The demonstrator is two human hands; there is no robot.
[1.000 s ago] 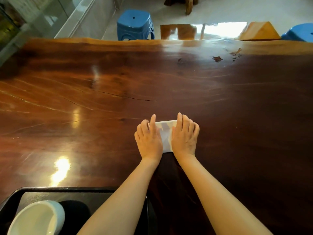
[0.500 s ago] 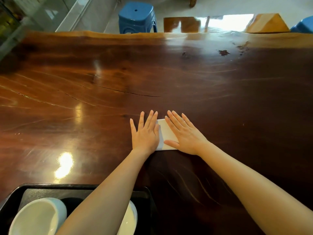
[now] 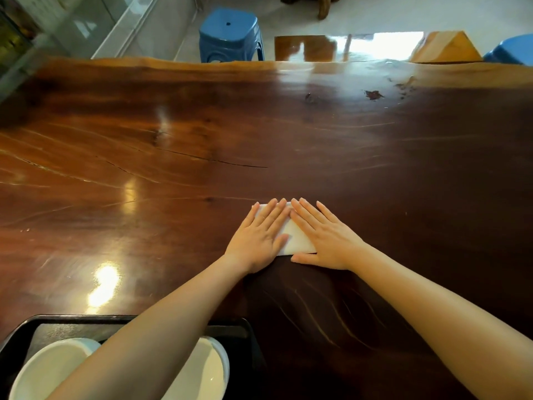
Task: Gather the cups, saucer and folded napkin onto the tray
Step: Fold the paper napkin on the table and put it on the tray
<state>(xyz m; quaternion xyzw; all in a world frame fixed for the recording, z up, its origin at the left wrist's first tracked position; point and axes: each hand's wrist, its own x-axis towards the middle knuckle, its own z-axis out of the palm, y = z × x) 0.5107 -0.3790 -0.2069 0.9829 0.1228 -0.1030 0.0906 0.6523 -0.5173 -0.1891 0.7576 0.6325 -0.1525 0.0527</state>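
A white folded napkin (image 3: 297, 239) lies flat on the dark wooden table (image 3: 202, 140), near its middle. My left hand (image 3: 259, 235) rests flat on the napkin's left part, fingers straight and together. My right hand (image 3: 326, 241) lies flat on its right part, fingertips meeting those of the left hand. Only a strip of napkin shows between the hands. A black tray (image 3: 227, 327) sits at the near left edge. On it are a white cup (image 3: 49, 370) and a second white dish (image 3: 202, 370), both partly hidden by my left forearm.
The table's far edge runs across the top of the view. Beyond it stand a blue plastic stool (image 3: 229, 33), another blue stool (image 3: 510, 49) at the right, and a wooden block (image 3: 444, 47). A glass partition is at the far left.
My hands went from curled fingers on the napkin to flat palms pressing it. The left hand moved slightly further over the napkin; the napkin stays in place.
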